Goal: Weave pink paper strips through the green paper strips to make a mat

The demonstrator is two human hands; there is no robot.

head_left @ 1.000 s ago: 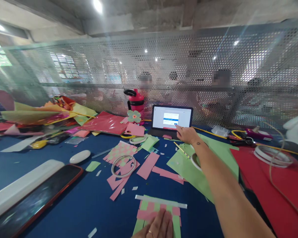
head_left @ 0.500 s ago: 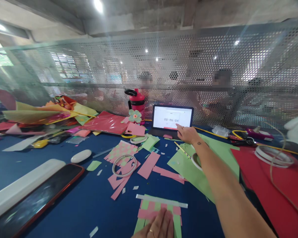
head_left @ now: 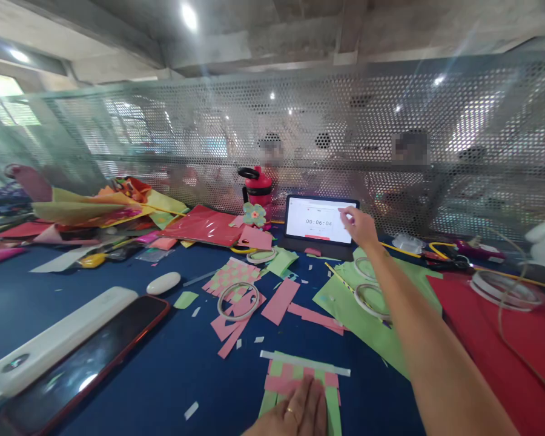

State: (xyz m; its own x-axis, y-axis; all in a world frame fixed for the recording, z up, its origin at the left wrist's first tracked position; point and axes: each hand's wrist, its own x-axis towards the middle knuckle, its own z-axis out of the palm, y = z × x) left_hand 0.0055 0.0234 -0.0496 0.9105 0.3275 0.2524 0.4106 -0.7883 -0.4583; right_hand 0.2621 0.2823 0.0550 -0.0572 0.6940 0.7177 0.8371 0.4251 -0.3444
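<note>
**Fingers of the left hand (head_left: 297, 412) lie flat on a woven paper mat (head_left: 283, 384); the right hand (head_left: 361, 229) reaches to a tablet (head_left: 318, 221)**

The left fingers are together, pressed down rather than gripping, probably to stop the loose pink and green strips from slipping. The mat lies toward the near edge of the bench (head_left: 209, 375); its lower end runs out of view. A white strip (head_left: 305, 363) crosses its upper end and sticks out on both sides, likely keeping the strip ends in line.

The right hand's index finger points at the screen's upper right corner; whether it touches, and whether the thumb meets it, I cannot tell. Nothing shows in its grasp. The tablet leans back near the bench's far edge, in front of a perforated metal panel (head_left: 186, 136), presumably so that its timer, reading 00:06:04, faces the person.

Bare bench lies left of the mat, reaching to a dark phone (head_left: 86, 357), with a few paper scraps in between. A narrower bare patch lies on the right, by the forearm. Beyond the mat, room is tighter: a ring of tape (head_left: 220, 303) rests on pink paper pieces (head_left: 231, 333), perhaps weighing them down. A green sheet (head_left: 340, 309) lies partly under the right forearm; a red sheet (head_left: 472, 345) fills the bench's right side.
</note>
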